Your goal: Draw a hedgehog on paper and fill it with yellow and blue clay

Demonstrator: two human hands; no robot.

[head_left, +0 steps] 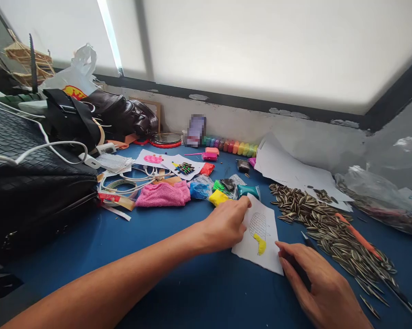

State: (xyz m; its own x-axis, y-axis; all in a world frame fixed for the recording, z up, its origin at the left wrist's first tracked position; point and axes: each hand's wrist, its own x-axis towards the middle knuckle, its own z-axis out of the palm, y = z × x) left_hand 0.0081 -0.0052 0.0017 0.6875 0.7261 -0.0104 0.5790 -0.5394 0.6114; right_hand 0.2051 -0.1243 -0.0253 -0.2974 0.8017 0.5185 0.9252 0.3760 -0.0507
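A small white sheet of paper [261, 253] lies on the blue table, turned at an angle. On it is a pencil-like drawing of an animal with a patterned body, its lower neck and head part covered in yellow clay [260, 245]. My left hand [224, 224] is closed at the sheet's upper left, fingertips gripping its top edge. Thumb and forefinger of my right hand [315, 278] pinch the sheet's right edge. A dark pen [307, 239] shows its tip behind the right hand; whether that hand touches it I cannot tell. Yellow clay in a packet [219, 197] lies just beyond my left hand.
Striped sunflower seeds [329, 228] spread at right, with an orange tool [358, 235] on them. White papers [288, 160] lie behind. Further left are clay packets [201, 188], a pink cloth [163, 194], cables [124, 183] and a black bag [38, 183]. A phone [195, 130] leans on the wall.
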